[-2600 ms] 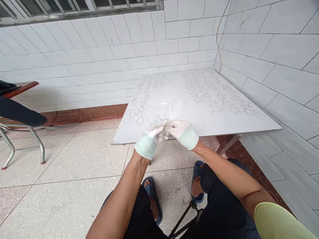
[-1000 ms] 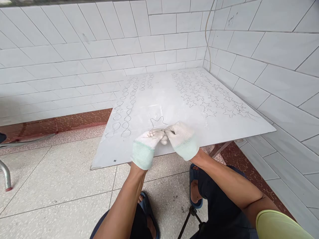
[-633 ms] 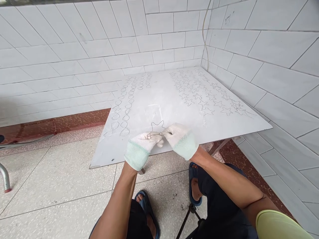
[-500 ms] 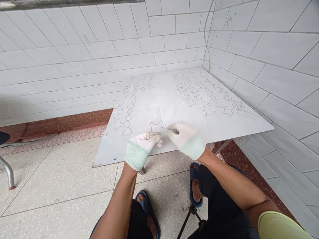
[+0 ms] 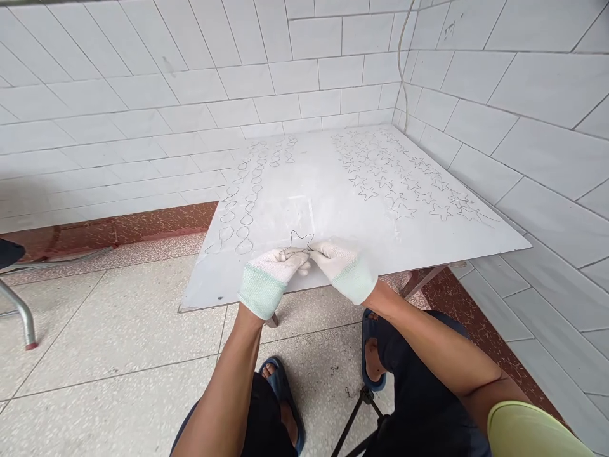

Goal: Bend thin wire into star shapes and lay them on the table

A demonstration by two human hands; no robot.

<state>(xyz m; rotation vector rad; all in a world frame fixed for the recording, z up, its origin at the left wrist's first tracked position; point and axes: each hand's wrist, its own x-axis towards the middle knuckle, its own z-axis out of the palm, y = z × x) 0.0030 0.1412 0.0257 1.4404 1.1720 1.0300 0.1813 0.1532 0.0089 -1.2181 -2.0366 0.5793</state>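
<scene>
On my feed, the R hand (image 5: 335,259) is back in at the wire: half a sec ago it was off to the right, blurred, w/ a gap to the L hand; now fingertips meet. Means both hands are on the piece again, so the bending can carry on, I'd judge.

Bent-wire star (image 5: 302,237) is held up over the near edge of the white tabletop (image 5: 204,292), points facing away from me. L hand (image 5: 281,263), gloved, pinches its near side; R, also gloved, pinches approx. the right end, tho fingers hide the exact grip. The wire tip that stuck out loose on the right in the earlier frame now runs down to the R fingertips.

Other wire stars (image 5: 366,192) lie on the right, figure-eight wires (image 5: 245,226) on the left, both unchanged. Cam's tipped slightly; the window's bottom edge has dropped out of view.
</scene>
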